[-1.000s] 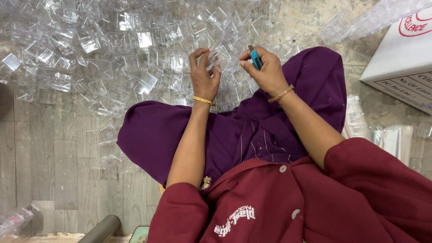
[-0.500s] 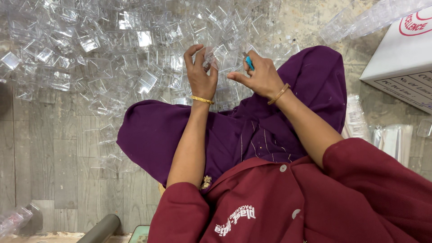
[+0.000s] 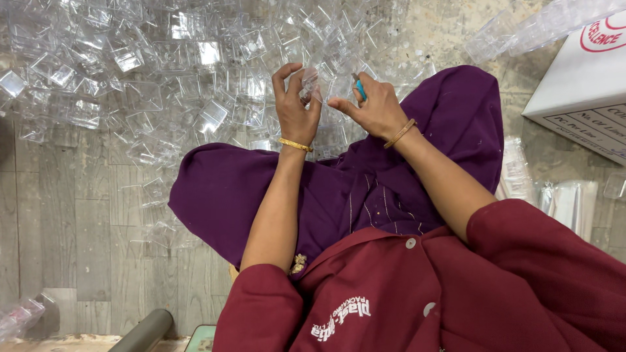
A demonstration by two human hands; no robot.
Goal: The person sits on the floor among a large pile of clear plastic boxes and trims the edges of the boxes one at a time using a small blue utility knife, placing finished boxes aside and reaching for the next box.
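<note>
- Both hands have drawn closer since earlier; left hand (image 3: 297,111) pinches a clear plastic piece (image 3: 312,83).
- Right hand (image 3: 372,107), closed around a blue tool (image 3: 360,90), sits at three o'clock of it.
- White carton (image 3: 580,85) with red round label lies at two o'clock.
- Clear containers (image 3: 143,72), seemingly empty, heap at ten o'clock.

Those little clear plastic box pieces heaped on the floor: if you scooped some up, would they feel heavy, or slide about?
The clear thin-walled plastic pieces probably feel light, being see-through and hollow. Their glossy faces suggest they slip easily over one another in the loose heap. The left hand pinches one with fingertips only, so it is likely stiff enough to keep its shape, though perhaps crackable if squeezed.
</note>
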